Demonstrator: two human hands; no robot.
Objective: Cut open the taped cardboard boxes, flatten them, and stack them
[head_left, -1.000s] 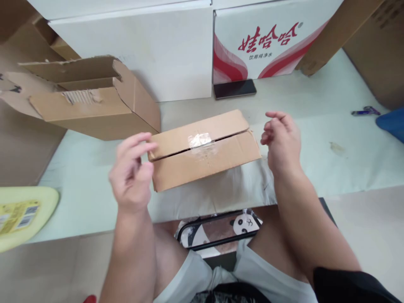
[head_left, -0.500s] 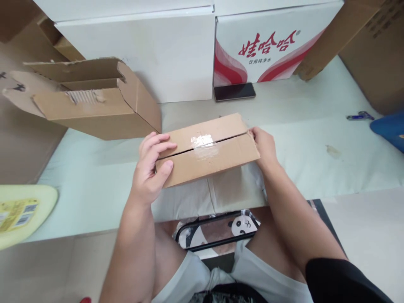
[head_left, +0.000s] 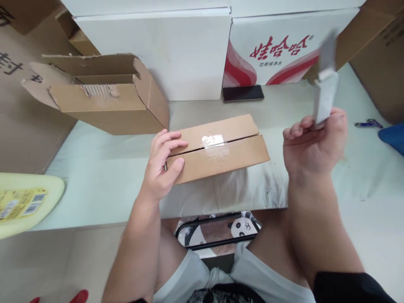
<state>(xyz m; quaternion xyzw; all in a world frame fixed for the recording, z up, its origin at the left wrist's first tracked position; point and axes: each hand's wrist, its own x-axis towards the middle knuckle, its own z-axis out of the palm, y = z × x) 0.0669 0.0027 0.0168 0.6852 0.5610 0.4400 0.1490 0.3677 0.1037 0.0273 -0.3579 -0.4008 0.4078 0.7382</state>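
A small brown cardboard box (head_left: pixel 217 147) lies on the pale green surface in front of me, its two top flaps meeting at a seam with a patch of clear tape. My left hand (head_left: pixel 162 162) grips the box's left end, thumb on the front face, fingers on top. My right hand (head_left: pixel 314 143) is raised to the right of the box, clear of it, and holds a flat pale grey object (head_left: pixel 325 90) upright between its fingers. That object is blurred, so I cannot tell what it is.
An open torn cardboard box (head_left: pixel 104 94) stands at the back left. White cartons (head_left: pixel 176 50), one with red print (head_left: pixel 277 46), line the back, with a dark phone (head_left: pixel 243 93) before them. A blue-purple tool (head_left: pixel 366 123) lies far right, a yellow item (head_left: pixel 25 202) at left.
My right hand has let go of the box's right end and risen to the right, now holding a pale flat object. My left hand keeps its grip on the left end.
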